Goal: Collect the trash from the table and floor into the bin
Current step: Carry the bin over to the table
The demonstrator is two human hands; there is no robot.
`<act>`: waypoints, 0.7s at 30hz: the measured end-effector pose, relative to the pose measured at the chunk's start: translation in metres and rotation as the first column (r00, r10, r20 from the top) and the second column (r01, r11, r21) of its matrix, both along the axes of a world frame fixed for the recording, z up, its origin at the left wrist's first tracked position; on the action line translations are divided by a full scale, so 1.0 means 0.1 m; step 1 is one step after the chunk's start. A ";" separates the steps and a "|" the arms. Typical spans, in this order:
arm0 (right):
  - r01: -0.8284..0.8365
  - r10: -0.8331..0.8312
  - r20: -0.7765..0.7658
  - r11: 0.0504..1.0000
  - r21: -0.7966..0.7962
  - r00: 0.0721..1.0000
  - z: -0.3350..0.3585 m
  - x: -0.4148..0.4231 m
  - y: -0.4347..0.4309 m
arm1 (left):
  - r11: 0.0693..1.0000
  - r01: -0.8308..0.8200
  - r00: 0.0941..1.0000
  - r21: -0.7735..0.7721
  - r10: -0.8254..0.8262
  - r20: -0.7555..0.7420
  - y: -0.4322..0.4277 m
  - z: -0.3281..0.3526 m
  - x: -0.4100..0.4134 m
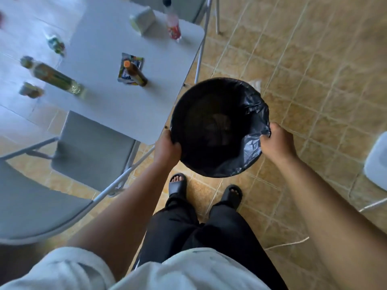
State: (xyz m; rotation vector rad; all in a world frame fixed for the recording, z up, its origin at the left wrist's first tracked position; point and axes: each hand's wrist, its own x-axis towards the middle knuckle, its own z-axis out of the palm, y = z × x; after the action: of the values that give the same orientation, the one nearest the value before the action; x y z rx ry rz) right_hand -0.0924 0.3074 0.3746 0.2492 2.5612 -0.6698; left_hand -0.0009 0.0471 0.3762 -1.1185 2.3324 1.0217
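I hold a round bin [247, 114] lined with a black bag, above the tiled floor beside the table corner. My left hand [167, 147] grips its near-left rim and my right hand [276, 141] grips the right rim and bag. On the white table [117, 109] stand a small brown bottle with an orange cap [136, 73] on a snack wrapper [134, 61], a tall greenish bottle [52, 75], a pink-labelled bottle [172, 24], a carton [142, 20], a small green packet [56, 44] and a small can [31, 90]. A clear plastic scrap [256, 83] lies on the floor behind the bin.
A grey folding chair [90, 147] stands tucked at the table's near edge, another chair back [31, 204] at lower left. A white object [377, 160] sits at the right edge. A white cord [287, 244] crosses the floor. My feet in black sandals [178, 184] stand below the bin.
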 end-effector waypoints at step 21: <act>-0.541 0.542 -0.014 0.836 -0.092 0.840 0.92 -0.50 -2.24 | 0.825 -0.550 0.808 0.128 0.565 -0.165 -1.49 0.73 0.76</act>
State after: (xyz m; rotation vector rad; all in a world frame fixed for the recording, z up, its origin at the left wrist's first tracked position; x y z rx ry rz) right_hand -0.1422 0.0835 0.4666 -0.4934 2.4034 -0.5531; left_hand 0.0749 -0.1021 0.4495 -1.8121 2.1150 1.4639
